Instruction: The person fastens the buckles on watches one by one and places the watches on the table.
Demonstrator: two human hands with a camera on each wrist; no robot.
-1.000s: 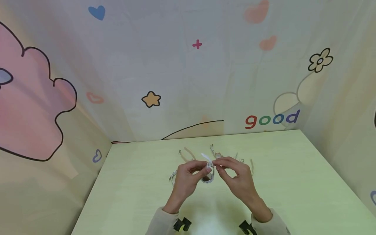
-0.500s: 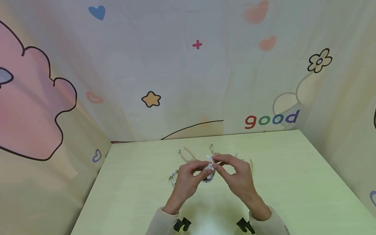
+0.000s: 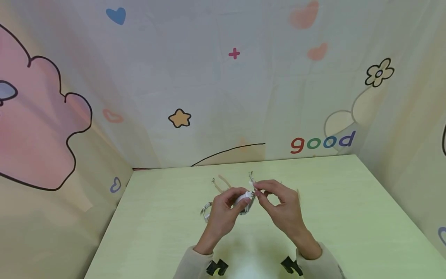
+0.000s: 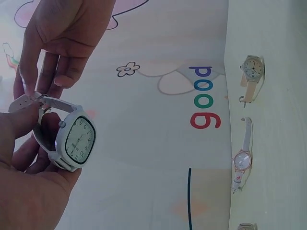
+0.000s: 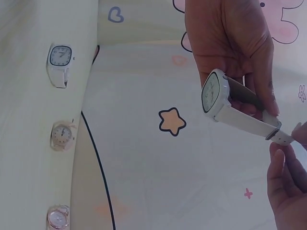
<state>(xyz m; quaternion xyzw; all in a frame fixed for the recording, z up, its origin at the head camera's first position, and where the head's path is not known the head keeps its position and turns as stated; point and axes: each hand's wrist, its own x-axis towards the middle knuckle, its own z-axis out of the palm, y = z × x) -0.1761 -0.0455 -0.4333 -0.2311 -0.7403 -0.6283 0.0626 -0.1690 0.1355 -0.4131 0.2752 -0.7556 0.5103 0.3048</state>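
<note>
A white wristwatch with a squarish dial (image 4: 79, 139) is held off the table between both hands. My left hand (image 3: 222, 211) grips it by the strap, thumb and fingers near the buckle (image 5: 273, 133). The strap is bent round into a loop, and its holed tip (image 5: 284, 139) passes out at the buckle. On that tip, the thumb and fingers of my right hand (image 3: 286, 205) pinch. Whether the buckle pin sits in a hole is hidden by the fingertips. From the head, the white strap (image 3: 242, 197) shows between the hands.
Several other watches lie behind the hands: a white square one (image 5: 60, 56), a pale pink-strapped one (image 5: 62, 135), one with a round silver case and tan strap (image 4: 253, 68), and a rose-gold one with a white strap (image 4: 242, 160). A printed curtain (image 3: 209, 77) stands along the table's back edge.
The white strap tip, which stuck up between the hands, now lies over toward the right fingers. My right hand has shifted slightly up; the watch has turned a little in my left hand.
</note>
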